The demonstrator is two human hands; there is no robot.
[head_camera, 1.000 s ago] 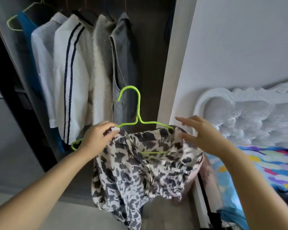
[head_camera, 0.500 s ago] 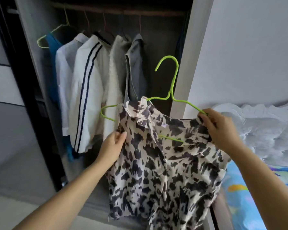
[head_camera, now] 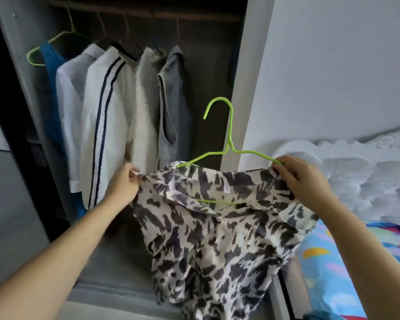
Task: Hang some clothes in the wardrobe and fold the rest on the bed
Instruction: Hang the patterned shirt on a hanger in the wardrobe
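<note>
Green wire hanger point(head_camera: 229, 144) and patterned shirt point(head_camera: 208, 227) were gripped at each shoulder by the closed left hand point(head_camera: 123, 185) and right hand point(head_camera: 303, 179) before the wardrobe rail point(head_camera: 148, 13), apparently to seat the shirt for hanging.

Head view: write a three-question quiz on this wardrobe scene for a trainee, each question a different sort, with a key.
1. True or false: the green hanger already hangs on the wardrobe rail.
2. What does the right hand grip? A) the hanger's hook B) the shirt's shoulder at the hanger's end C) the bed cover
3. Fill in: the left hand pinches the shirt's other ____.

Key: 1 false, the hook is free in the air; 2 B; 3 shoulder.
</note>
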